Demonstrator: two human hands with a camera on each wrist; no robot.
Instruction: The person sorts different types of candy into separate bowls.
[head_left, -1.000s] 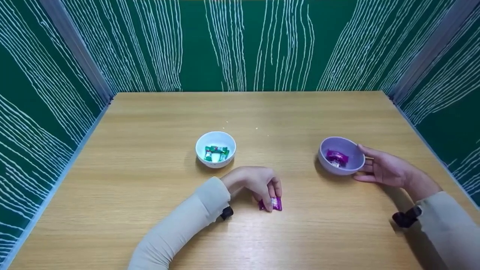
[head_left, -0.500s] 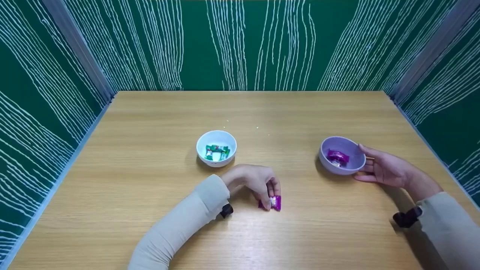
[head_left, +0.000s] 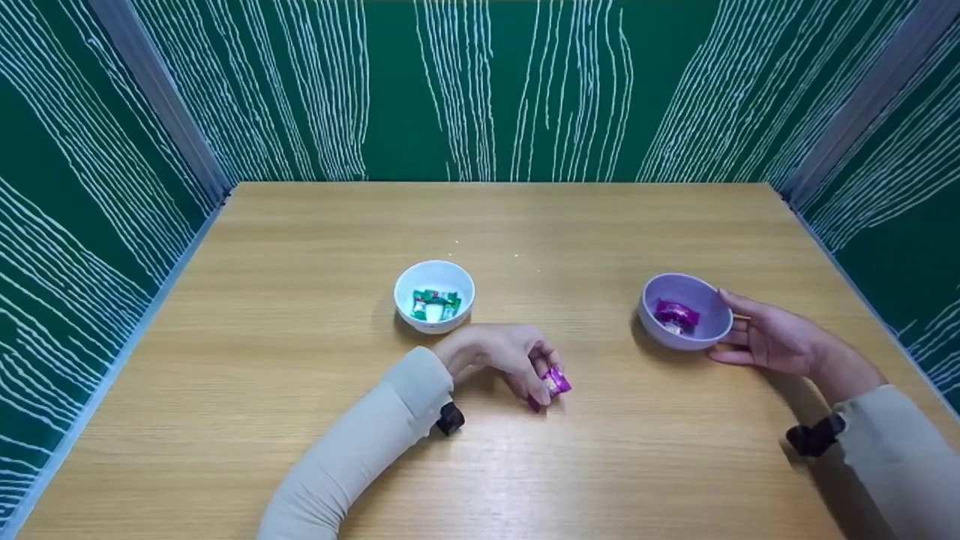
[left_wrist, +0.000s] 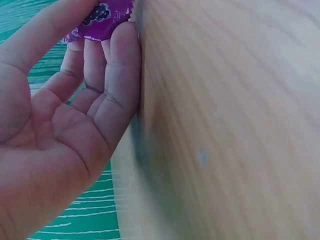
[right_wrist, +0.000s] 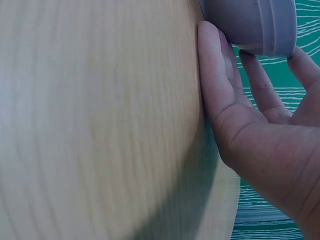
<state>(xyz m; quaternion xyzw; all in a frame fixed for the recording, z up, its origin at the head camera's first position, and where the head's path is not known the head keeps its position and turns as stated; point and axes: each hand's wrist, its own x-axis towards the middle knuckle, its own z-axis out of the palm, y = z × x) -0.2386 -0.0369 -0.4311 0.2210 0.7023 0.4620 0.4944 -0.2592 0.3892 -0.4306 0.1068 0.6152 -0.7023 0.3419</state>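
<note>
A purple-wrapped candy (head_left: 556,382) is pinched between the thumb and fingers of my left hand (head_left: 510,355), low over the table. Its wrapper (left_wrist: 107,22) shows dark berries in the left wrist view. At the right stands a lilac bowl (head_left: 679,343) with purple-wrapped candies (head_left: 677,313) inside. My right hand (head_left: 780,339) touches the side of that bowl, its thumb near the rim and its fingers extended along the wall. The right wrist view shows only the bowl's outside (right_wrist: 240,22), with fingertips against it.
A white bowl (head_left: 435,328) holding several green-wrapped candies (head_left: 436,296) stands just behind my left wrist. Small pale specks lie on the wooden table (head_left: 337,247) behind it. Green panels (head_left: 397,90) with white lines enclose the back and sides.
My left hand has raised the purple candy off the table and shifted it slightly away from me, tilting it. The right hand and the lilac bowl have stayed in place.
</note>
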